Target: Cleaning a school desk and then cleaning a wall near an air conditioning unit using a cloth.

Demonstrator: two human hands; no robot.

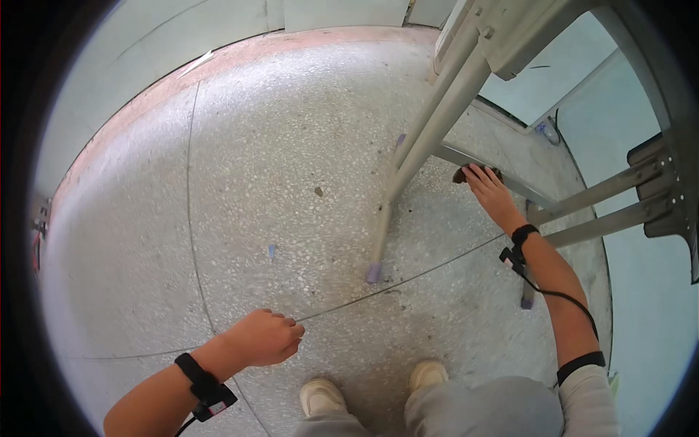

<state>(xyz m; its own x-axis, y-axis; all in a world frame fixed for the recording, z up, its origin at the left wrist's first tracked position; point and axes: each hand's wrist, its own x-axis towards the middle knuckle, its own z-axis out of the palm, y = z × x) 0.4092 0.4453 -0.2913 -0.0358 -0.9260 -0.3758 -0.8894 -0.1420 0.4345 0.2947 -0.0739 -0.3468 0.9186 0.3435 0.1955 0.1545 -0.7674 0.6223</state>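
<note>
My right hand [487,191] lies over a dark brown object [461,174], perhaps a cloth or sponge, against the metal crossbar [527,191] low between the legs of a table or desk frame. Its fingers are extended, and most of the object is hidden under them. On the lower left, my left hand [270,338] hangs above the speckled floor with its fingers curled; whether anything is inside cannot be seen. A bent tubular leg [426,136] with a purple foot cap [373,272] stands between my hands.
A small brown fragment [319,192] and a blue scrap [271,251] lie on the terrazzo floor [295,136]. Pale walls curve around it. A cable [557,128] hangs by the right wall. My shoes [322,397] are at the bottom, and a dark bracket [661,185] is at right.
</note>
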